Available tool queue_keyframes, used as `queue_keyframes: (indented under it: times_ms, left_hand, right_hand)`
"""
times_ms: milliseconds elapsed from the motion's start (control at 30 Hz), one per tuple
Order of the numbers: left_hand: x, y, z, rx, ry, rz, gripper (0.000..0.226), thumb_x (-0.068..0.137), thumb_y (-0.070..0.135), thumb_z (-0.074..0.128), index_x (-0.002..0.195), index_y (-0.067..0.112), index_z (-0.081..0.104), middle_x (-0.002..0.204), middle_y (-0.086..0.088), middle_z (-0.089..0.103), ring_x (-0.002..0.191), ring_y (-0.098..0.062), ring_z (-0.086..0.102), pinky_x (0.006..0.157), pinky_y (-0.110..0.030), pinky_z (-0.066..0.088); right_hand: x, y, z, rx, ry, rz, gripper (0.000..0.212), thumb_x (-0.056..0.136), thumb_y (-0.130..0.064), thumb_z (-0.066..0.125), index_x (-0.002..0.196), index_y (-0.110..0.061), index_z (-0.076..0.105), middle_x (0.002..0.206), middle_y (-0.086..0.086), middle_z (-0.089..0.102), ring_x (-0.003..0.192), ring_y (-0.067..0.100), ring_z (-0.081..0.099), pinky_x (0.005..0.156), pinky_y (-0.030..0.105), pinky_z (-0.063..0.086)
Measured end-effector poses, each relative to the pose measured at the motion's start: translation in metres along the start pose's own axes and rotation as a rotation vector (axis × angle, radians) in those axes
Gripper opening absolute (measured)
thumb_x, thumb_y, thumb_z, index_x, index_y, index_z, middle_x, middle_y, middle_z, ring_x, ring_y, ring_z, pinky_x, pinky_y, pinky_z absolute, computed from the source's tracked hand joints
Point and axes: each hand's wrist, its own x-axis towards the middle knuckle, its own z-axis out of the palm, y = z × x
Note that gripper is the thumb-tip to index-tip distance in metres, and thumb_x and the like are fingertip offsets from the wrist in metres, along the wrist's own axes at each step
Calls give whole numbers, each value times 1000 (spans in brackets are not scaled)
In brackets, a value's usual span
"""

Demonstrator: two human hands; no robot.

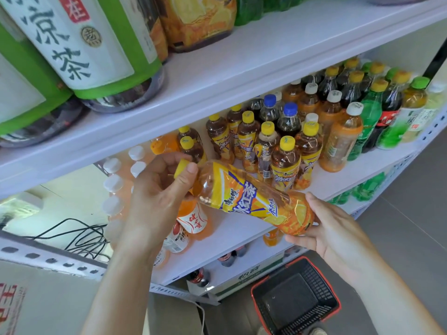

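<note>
An iced-tea bottle [251,201] with a yellow and orange label and a yellow cap lies almost level in front of the middle shelf. My left hand [157,197] grips its neck and cap end, thumb across the shoulder. My right hand [331,228] holds the bottle's base from below, fingers curled round it. The bottle hangs in the air, clear of the shelf board.
The white middle shelf [242,228] carries several bottles: iced tea [285,163], orange drinks, cola and green soda [367,122]. Big bottles stand on the upper shelf [217,76]. A red and black shopping basket [297,301] sits on the floor below. Black cables [82,235] lie at left.
</note>
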Motion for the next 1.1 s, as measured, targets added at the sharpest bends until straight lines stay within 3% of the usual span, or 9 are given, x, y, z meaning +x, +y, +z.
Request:
queue_keyframes:
  times_ms: [167,267,367,500,633,733,800,933,1100]
  left_hand:
    - [-8,-1,4,121,-194,-22,40,70,31,82,109,29,70,100,-4,74,95,-20,70,81,-29,56]
    - [-7,2,6,212,-250,17,34,69,34,85,99,31,72,91,-4,73,86,-25,69,71,-29,58]
    - [-3,4,9,300,-245,54,32,70,48,77,96,30,70,86,-7,70,78,-28,66,67,-37,55]
    - [12,4,16,545,-176,206,37,79,60,67,92,25,63,69,2,60,58,-6,51,56,-26,43]
    - [34,4,18,680,-98,320,38,85,50,63,88,12,65,67,-1,58,60,-13,48,56,-28,39]
    - [49,4,11,762,-82,342,33,86,48,62,89,15,65,64,10,57,58,-3,50,54,-19,37]
    - [59,2,8,855,-97,367,28,87,45,65,93,18,66,62,12,56,59,0,52,54,-17,37]
    - [81,-8,7,1148,-168,380,26,89,39,68,102,16,66,83,-5,67,77,-27,59,62,-32,33]
    - [107,-29,10,1461,-316,280,34,94,41,61,110,11,61,96,-14,67,97,-35,61,66,-35,36]
  right_hand:
    - [11,12,-9,40,-115,9,44,84,-17,62,128,-11,59,118,11,70,106,25,69,91,46,55]
    - [17,18,-14,18,-150,44,46,80,-15,64,125,-8,60,117,15,70,105,28,69,87,43,57]
    - [22,26,-14,-101,-84,54,49,77,-29,68,122,-11,63,109,15,73,96,29,72,76,38,60]
    - [32,34,4,-320,54,71,38,81,-45,66,107,-18,67,86,5,77,73,19,73,61,31,59]
    - [46,38,21,-539,56,61,25,97,-40,53,112,-24,64,94,0,74,86,17,69,72,40,62]
    - [55,36,22,-926,26,-112,31,94,-33,56,124,-27,58,106,-6,66,104,16,62,87,39,53]
    - [56,33,22,-1106,113,-298,31,92,-23,58,123,-23,60,108,-6,63,107,17,58,85,30,46]
    - [56,23,20,-1290,255,-643,40,83,-6,64,123,-9,61,120,9,60,112,31,52,90,41,46]
    - [66,2,25,-1420,288,-812,61,76,-3,66,135,-7,51,139,18,45,129,38,40,108,50,37]
